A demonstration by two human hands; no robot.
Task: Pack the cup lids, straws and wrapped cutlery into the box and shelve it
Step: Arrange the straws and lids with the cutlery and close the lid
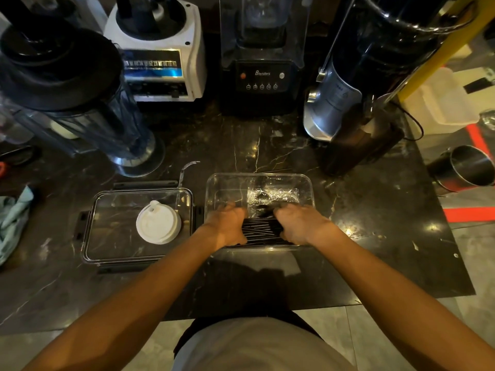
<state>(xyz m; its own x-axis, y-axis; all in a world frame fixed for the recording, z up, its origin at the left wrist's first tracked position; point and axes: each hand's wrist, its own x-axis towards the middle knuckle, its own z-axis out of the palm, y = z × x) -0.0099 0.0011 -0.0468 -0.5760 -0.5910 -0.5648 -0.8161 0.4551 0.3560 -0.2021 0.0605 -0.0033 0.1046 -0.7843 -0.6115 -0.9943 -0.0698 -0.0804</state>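
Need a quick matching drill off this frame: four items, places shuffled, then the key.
Things:
1. white cup lids
2. black straws
3. wrapped cutlery
4. metal cup

Places:
A. far part of the clear box
B. on the box lid, left of the box
C. right edge of the counter
D. near end of the box, between the hands

Pairs: 1-B, 2-D, 3-A, 4-C

I saw a clear box point(308, 183) holding black straws point(261, 231), a white lid point(158, 223) on the clear cover point(107, 236), a black gold-veined counter point(267, 145), and a possibly teal cloth point(13, 220).
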